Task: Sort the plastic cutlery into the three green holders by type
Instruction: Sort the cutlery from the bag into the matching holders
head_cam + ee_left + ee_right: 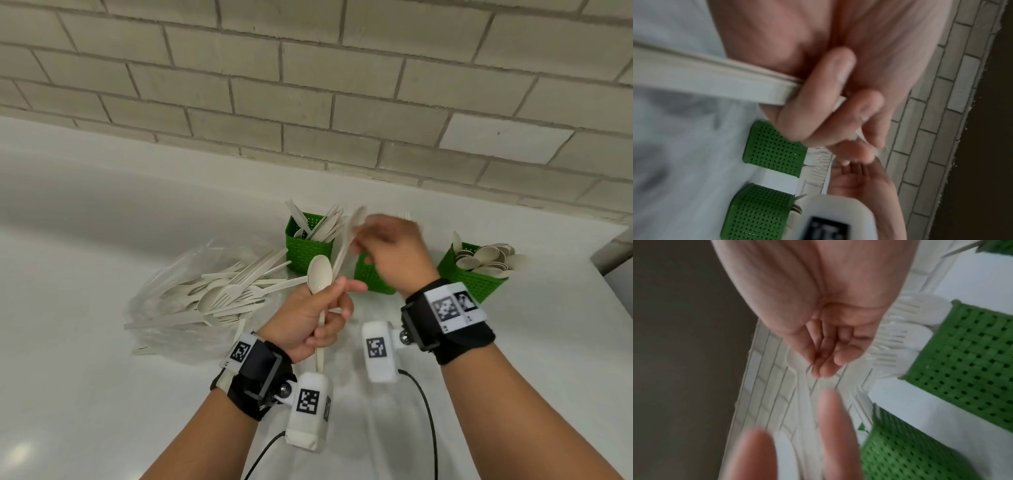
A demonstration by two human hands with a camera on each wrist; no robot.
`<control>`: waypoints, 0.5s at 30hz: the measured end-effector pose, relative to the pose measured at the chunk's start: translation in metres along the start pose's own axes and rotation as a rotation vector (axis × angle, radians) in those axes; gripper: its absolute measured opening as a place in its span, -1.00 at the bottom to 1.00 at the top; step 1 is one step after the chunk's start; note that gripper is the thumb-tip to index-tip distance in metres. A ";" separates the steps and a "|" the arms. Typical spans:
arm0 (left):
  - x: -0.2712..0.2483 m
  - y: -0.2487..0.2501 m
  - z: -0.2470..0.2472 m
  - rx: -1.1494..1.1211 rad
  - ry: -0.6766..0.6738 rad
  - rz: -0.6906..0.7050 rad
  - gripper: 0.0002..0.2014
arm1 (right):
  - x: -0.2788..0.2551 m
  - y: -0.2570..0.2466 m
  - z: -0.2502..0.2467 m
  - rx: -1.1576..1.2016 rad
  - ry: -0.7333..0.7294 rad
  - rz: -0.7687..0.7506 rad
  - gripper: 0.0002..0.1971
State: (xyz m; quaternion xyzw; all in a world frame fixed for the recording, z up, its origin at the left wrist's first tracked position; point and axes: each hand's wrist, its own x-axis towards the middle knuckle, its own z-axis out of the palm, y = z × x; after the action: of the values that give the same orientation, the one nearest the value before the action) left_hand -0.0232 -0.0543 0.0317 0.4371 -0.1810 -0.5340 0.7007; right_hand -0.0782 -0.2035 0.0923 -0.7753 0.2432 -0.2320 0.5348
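Observation:
My left hand (325,308) grips a cream plastic spoon (319,274) by its handle, bowl up. A second slim, blurred piece (346,246) rises from the same fingers. My right hand (383,246) hovers over the middle green holder (371,277), blurred, with its fingers fairly straight beside that slim piece; whether it touches it is unclear. The left holder (308,253) has knives, the right holder (472,277) spoons. The left wrist view shows curled fingers (818,100) round a handle (715,78). The right wrist view shows forks (900,337) in a holder (966,361).
Loose forks, spoons and knives lie in a pile (233,291) on a clear plastic bag (164,298), left of the holders on the white counter (85,240). A brick wall (308,85) runs behind. Wrist camera cables (428,411) trail toward me.

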 end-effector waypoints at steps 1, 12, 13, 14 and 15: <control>0.000 -0.001 -0.001 -0.013 0.026 0.016 -0.58 | 0.002 -0.001 -0.007 0.078 0.125 0.002 -0.81; 0.007 0.006 0.004 0.018 0.130 0.063 -0.57 | -0.018 -0.006 -0.018 0.019 -0.155 0.025 -0.87; 0.007 0.006 0.007 0.070 0.157 0.060 -0.59 | -0.020 -0.005 -0.014 0.016 -0.187 0.029 -0.85; 0.007 0.006 0.009 0.114 0.185 0.055 -0.62 | -0.022 -0.003 -0.010 0.024 -0.215 0.035 -0.83; 0.007 0.007 0.011 0.146 0.208 0.051 -0.67 | -0.024 -0.002 -0.006 0.022 -0.237 0.035 -0.80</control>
State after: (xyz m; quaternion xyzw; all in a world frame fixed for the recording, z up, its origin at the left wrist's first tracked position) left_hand -0.0250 -0.0647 0.0420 0.5353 -0.1571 -0.4534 0.6952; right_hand -0.1002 -0.1918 0.0939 -0.7868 0.1892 -0.1322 0.5724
